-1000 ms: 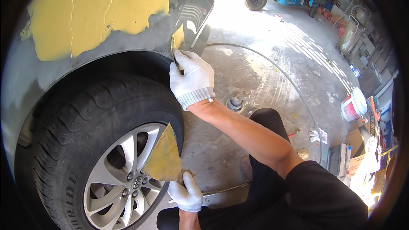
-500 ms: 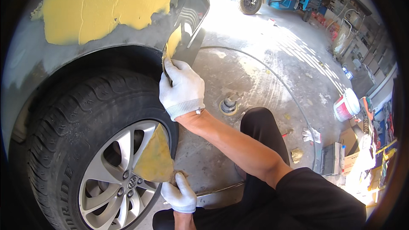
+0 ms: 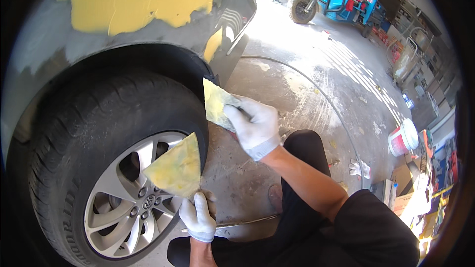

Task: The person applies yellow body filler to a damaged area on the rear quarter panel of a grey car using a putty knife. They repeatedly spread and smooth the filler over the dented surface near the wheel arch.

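Observation:
In a white glove, my right hand [image 3: 255,123] grips a flat, putty-smeared spreader [image 3: 215,102] just off the edge of the wheel arch. My left hand [image 3: 199,217], gloved too, is closed round the handle end of a wide triangular putty knife [image 3: 177,168], its blade coated in yellow putty and standing before the wheel rim. Above the wheel [image 3: 123,168], yellow putty [image 3: 143,0] covers a large patch of the grey car panel [image 3: 104,44]. A smaller putty patch [image 3: 213,45] lies on the panel's right edge, above my right hand.
A dark hose [image 3: 316,86] curves over the concrete floor on the right. Beyond it are a loose glove [image 3: 359,168], a white bucket [image 3: 403,138] and cardboard boxes [image 3: 403,180]. A blue three-wheeler [image 3: 336,0] stands at the back.
My right hand has drawn the spreader away from the panel edge, down and to the right, turning its coated face into view. My left hand and putty knife have shifted slightly left and up.

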Demonstrator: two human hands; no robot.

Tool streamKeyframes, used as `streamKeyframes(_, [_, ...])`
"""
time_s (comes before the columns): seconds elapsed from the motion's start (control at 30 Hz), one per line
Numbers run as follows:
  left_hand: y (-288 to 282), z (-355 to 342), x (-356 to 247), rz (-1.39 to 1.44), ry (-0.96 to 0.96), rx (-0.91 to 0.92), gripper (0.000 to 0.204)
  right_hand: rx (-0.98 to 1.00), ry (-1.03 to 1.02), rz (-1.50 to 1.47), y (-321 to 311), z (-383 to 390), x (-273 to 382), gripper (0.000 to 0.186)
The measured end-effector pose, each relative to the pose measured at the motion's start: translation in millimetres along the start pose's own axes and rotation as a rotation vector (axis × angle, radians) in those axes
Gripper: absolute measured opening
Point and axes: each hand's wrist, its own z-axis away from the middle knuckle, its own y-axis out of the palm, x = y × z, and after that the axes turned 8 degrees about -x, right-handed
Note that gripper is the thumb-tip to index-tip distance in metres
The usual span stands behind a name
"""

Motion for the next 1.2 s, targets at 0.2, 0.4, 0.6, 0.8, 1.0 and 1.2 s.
streamKeyframes(0.2, [1,-5,-27,0.250,-0.197,0.303,0.050,0.402,0.077,0.076,-56,-17,36,0.027])
streamKeyframes(0.4, [-1,-5,-24,0.312,-0.292,0.339,0.051,0.720,-0.461,0.037,-66,-35,25,0.023])
streamKeyframes(0.6, [-4,-8,-13,0.290,-0.251,0.295,0.049,0.812,-0.542,0.382,-73,-43,-1,0.024])
streamKeyframes(0.8, [5,-11,-10,0.285,-0.235,0.263,0.047,0.076,-0.171,0.363,-37,-81,-37,0.027])
streamKeyframes(1.0, [5,-10,-10,0.228,-0.288,0.272,0.049,-0.159,-0.110,0.442,-2,-132,-40,0.033])
streamKeyframes(1.2, [0,-9,-11,0.240,-0.246,0.268,0.049,-0.270,-0.171,0.355,32,-139,-55,0.037])
